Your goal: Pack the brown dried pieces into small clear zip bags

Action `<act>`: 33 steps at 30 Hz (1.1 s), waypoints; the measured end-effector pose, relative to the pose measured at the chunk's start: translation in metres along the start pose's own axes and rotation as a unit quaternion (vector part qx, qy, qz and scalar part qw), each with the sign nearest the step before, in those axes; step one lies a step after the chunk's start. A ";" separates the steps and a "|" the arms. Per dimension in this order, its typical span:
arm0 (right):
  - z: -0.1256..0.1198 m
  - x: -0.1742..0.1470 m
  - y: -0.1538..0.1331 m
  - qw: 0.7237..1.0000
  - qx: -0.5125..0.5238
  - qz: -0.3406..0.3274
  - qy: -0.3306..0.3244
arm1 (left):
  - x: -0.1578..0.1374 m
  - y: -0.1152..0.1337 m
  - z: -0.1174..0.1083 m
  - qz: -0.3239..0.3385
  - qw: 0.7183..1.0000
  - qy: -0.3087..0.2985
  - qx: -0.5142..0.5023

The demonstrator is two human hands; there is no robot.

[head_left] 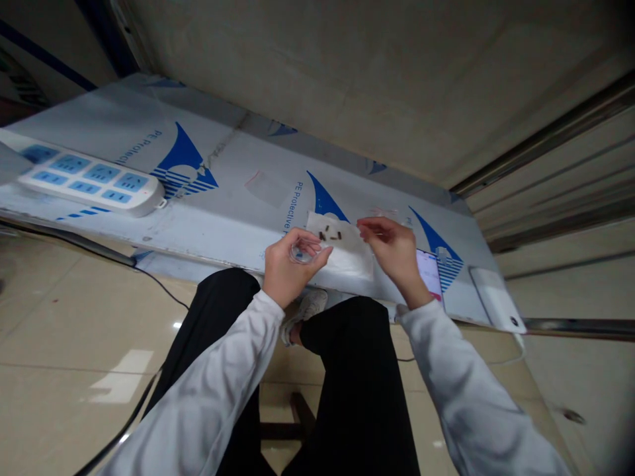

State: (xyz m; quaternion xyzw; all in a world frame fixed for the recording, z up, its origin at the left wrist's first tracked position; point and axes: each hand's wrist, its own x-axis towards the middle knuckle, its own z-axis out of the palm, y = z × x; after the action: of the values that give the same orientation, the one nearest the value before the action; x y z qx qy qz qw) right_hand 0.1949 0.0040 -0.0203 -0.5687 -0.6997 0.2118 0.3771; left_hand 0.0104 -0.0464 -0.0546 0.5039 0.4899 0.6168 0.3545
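Note:
A white sheet [347,261], perhaps tissue or paper, lies at the table's near edge. Several small dark brown cylinder-like pieces [333,235] are scattered on its far left part. Just left of them, my left hand [290,264] curls its fingers and thumb around a clear, round, see-through object [299,254]; its kind does not show. Over the sheet's right edge, my right hand [391,251] has thumb and fingertips pinched together. Whatever may be between those fingertips is too small to make out.
A white power strip [143,201] lies at the left. A small clear bag [268,187] rests mid-table, and thin clear pieces [384,211] lie behind my right hand. A lit phone [430,272] and a white device [495,297] are at the right. A wall borders the table's back.

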 end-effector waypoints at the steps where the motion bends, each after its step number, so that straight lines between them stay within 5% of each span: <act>1: 0.005 -0.001 0.010 0.999 -0.051 -0.003 -0.004 | 0.001 0.001 -0.001 -0.012 1.000 -0.002 -0.014; 5: 0.029 -0.006 0.034 0.980 -0.194 -0.033 -0.040 | 0.007 0.004 -0.007 -0.072 0.993 -0.033 -0.089; 13: 0.045 -0.004 0.040 0.967 -0.254 -0.005 -0.025 | 0.011 0.000 -0.015 -0.078 0.987 -0.067 -0.126; 18: 0.022 -0.014 -0.010 0.993 -0.116 -0.003 0.020 | 0.006 0.001 -0.011 -0.024 0.996 -0.084 -0.016; 24: -0.002 -0.032 -0.079 0.970 -0.079 -0.151 -0.174 | -0.003 -0.002 -0.005 0.043 0.988 -0.129 0.071; 28: 0.003 -0.033 -0.079 0.949 -0.111 -0.183 -0.230 | -0.005 0.001 -0.005 0.059 0.988 -0.122 0.080; 33: 0.006 -0.035 -0.064 0.975 -0.023 -0.114 -0.190 | -0.004 0.004 -0.012 0.059 0.990 -0.117 0.059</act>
State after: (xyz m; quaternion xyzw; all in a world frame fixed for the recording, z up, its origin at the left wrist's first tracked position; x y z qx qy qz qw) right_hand 0.1522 -0.0460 0.0125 -0.4431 -0.8233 0.2559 0.2456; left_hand 0.0002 -0.0542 -0.0520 0.6207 0.4496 0.5438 0.3420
